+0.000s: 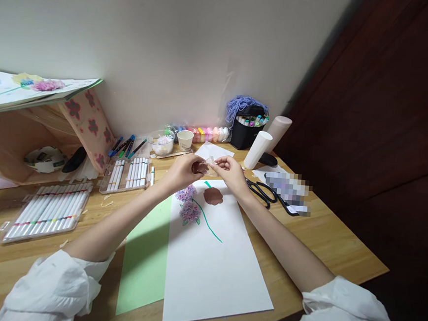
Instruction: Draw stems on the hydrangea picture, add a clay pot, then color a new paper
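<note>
Above the far end of a white sheet of paper [220,270], my left hand [188,172] and my right hand [230,171] meet with fingers pinched. Between their fingertips is a small whitish, see-through piece [210,161]; its exact kind is too small to make out. On the sheet below are two purple-pink flower clusters [189,212] with green leaves. A curved green stem [209,222] and a brown scalloped shape [213,196] lie beside them. Part of a green sheet [144,264] shows from under the white one.
Marker cases [49,212] and loose pens [128,146] fill the left. At the back stand a clear bowl [162,143], a paper cup [185,140] and a black marker box [245,133] with blue yarn. White bottles [258,150], black scissors [261,193] and a blurred phone [287,191] lie right.
</note>
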Demonstrator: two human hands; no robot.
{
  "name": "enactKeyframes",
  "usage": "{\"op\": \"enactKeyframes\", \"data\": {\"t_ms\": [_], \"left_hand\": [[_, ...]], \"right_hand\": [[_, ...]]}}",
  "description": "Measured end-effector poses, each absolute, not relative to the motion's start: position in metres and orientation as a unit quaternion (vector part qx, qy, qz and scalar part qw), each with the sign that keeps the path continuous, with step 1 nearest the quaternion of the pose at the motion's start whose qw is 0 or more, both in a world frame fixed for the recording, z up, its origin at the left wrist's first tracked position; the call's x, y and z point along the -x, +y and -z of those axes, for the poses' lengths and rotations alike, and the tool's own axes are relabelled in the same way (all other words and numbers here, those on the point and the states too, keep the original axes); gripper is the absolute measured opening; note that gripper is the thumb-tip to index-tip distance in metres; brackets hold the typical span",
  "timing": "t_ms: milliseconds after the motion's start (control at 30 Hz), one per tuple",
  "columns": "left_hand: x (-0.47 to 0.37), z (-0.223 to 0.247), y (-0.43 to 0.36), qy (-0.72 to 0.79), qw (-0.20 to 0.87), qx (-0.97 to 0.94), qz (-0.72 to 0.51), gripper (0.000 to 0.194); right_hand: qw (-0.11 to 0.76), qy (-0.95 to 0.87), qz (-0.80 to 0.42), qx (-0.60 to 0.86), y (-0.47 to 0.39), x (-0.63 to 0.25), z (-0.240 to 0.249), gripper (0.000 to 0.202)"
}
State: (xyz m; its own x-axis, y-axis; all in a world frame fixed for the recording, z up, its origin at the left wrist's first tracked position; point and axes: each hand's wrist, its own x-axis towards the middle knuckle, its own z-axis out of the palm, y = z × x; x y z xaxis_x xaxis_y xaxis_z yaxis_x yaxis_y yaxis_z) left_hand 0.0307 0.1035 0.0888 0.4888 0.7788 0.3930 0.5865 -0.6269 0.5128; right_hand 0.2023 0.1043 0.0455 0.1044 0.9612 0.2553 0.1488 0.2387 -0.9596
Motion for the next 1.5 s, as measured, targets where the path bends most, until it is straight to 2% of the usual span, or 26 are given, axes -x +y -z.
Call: {"op": "enactKeyframes", "data": {"t_ms": [333, 567, 733, 1067, 1233, 1500], "left_hand": [[-0.03, -0.083, 0.091, 0.386, 0.179, -0.85, -0.311, 0.017], [-0.032, -0.078, 0.085, 0.405, 0.193, -0.846, -0.289, 0.002], [-0.029, -0.071, 0.083, 0.429, 0.212, -0.838, -0.261, 0.009], [-0.024, -0.058, 0.084, 0.505, 0.233, -0.798, -0.231, 0.022], [-0.029, -0.05, 0.086, 0.526, 0.248, -0.783, -0.22, 0.027], [-0.028, -0.047, 0.09, 0.517, 0.326, -0.769, -0.185, 0.034]], "right_hand": [[0.583, -0.541, -0.352, 0.494, 0.094, -0.199, -0.04, 0.029], [0.617, -0.544, -0.279, 0.496, 0.078, -0.194, -0.042, 0.017], [0.617, -0.571, -0.22, 0.496, 0.073, -0.192, -0.041, 0.013], [0.591, -0.554, -0.283, 0.514, 0.078, -0.198, -0.032, 0.025], [0.575, -0.601, -0.207, 0.515, 0.073, -0.201, -0.031, 0.009], [0.554, -0.645, -0.143, 0.506, 0.069, -0.204, -0.028, 0.009]]}}
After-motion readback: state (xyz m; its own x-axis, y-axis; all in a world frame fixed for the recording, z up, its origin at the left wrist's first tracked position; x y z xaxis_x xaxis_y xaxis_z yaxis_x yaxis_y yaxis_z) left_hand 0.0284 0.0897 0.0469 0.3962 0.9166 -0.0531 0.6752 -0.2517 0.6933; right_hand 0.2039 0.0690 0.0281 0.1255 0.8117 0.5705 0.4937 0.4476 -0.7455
